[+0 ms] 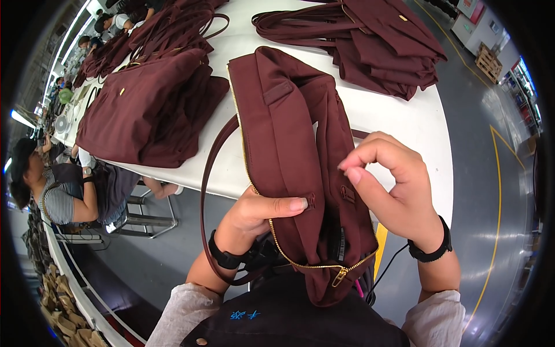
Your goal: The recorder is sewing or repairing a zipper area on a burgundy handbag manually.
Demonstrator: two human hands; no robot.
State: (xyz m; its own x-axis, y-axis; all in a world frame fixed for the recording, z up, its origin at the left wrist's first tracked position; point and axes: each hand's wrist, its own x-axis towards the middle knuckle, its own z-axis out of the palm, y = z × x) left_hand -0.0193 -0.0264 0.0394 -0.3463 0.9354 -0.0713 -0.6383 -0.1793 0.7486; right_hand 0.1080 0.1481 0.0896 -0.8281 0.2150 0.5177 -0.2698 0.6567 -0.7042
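A maroon fabric bag (283, 139) with a gold zipper lies unzipped over the table's near edge and my lap. My left hand (260, 209) grips its left side, thumb pressed on the outer panel beside a small stitched tab (311, 200). Near the bottom end hangs a gold zipper pull (340, 276). A dark label (339, 246) shows inside the opening. Just over the bag's right side, my right hand (393, 179) is closed in a pinch, thumb and forefinger together; whatever sits between the tips is too small to make out. A thin maroon strap (208, 191) loops out on the left.
On the white table (422, 124), maroon bags (156, 110) are piled at the left and more bags (370, 46) at the far right. A person (63, 185) sits at the left by a metal stool (150, 220). Other people work along the table's far left.
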